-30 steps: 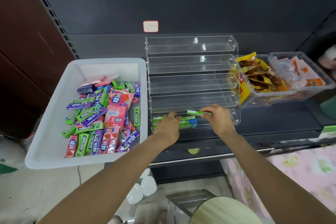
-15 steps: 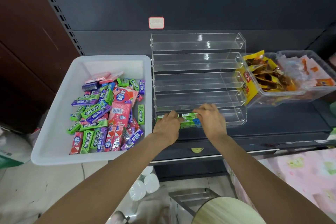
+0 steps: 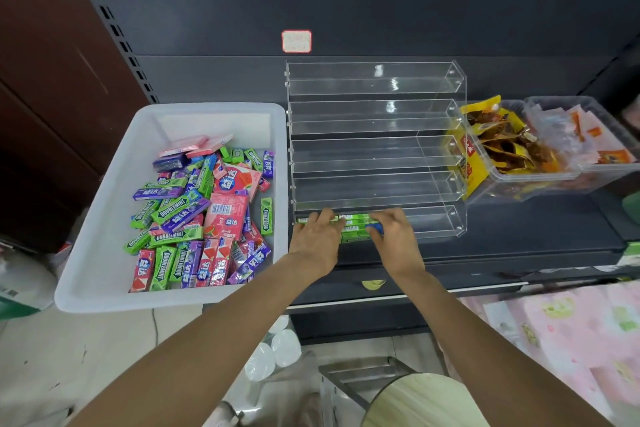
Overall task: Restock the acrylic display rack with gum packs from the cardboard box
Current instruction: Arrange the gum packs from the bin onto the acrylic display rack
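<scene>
A clear acrylic rack with several stepped tiers stands on the dark shelf, and all tiers above the lowest hold nothing. A short stack of green gum packs lies at the left of the lowest tier. My left hand rests its fingers on the left part of that stack. My right hand pinches the stack's right end, by a blue tip. Left of the rack, a white plastic bin holds a loose pile of green, purple and pink gum packs.
Two clear tubs of snack packets stand to the right of the rack. A red-edged price tag hangs on the back panel. A round stool top, white cups and pink packages sit below the shelf.
My right hand has brought a green pack down and left onto the stack in the lowest tier. My left hand has stayed on the stack's left part.
</scene>
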